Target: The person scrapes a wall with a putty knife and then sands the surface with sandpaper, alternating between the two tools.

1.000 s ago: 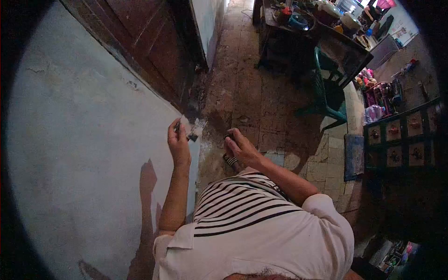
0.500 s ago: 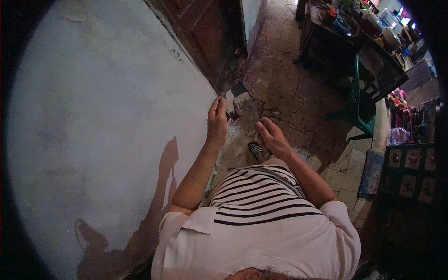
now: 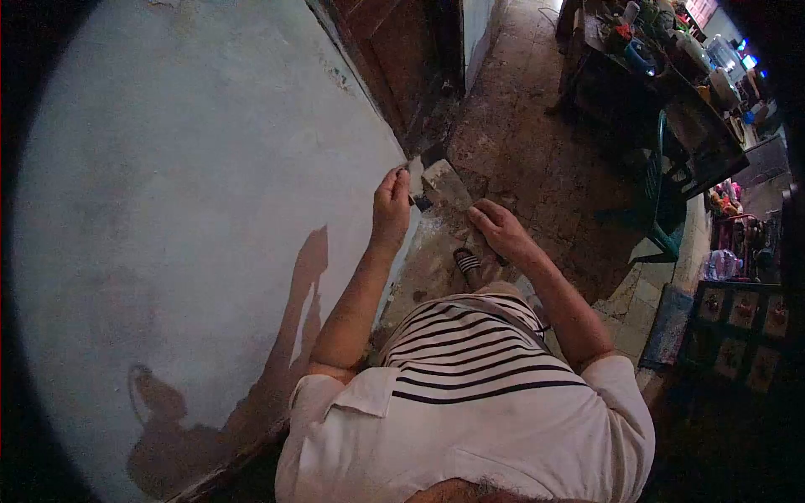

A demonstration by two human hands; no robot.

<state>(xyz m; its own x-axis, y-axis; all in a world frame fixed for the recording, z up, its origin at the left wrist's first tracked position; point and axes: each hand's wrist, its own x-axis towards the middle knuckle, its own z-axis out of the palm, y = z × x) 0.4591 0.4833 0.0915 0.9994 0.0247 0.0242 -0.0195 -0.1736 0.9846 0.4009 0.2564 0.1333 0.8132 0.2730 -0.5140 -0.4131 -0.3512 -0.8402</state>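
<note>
My left hand [image 3: 391,205] is closed around the edge of a small flat dark piece smeared with pale filler [image 3: 416,179], close beside the white wall. What kind of piece it is, I cannot tell. My right hand [image 3: 501,230] grips a putty knife [image 3: 455,189], its handle end showing below the palm. The wide blade points up and left, with pale filler near its tip, and overlaps the right side of the left hand's piece in this view.
The painted wall [image 3: 193,210] fills the left side, meeting a brown door [image 3: 377,59] ahead. On the right are a green plastic chair [image 3: 662,201], a cluttered dark table [image 3: 700,126] and a drawer cabinet [image 3: 738,318]. Worn tiles [image 3: 537,159] cover the floor.
The putty knife's blade has turned to show its flat face more plainly beside the left hand's piece. My right hand has shifted slightly up and right. The view has tilted a little.
</note>
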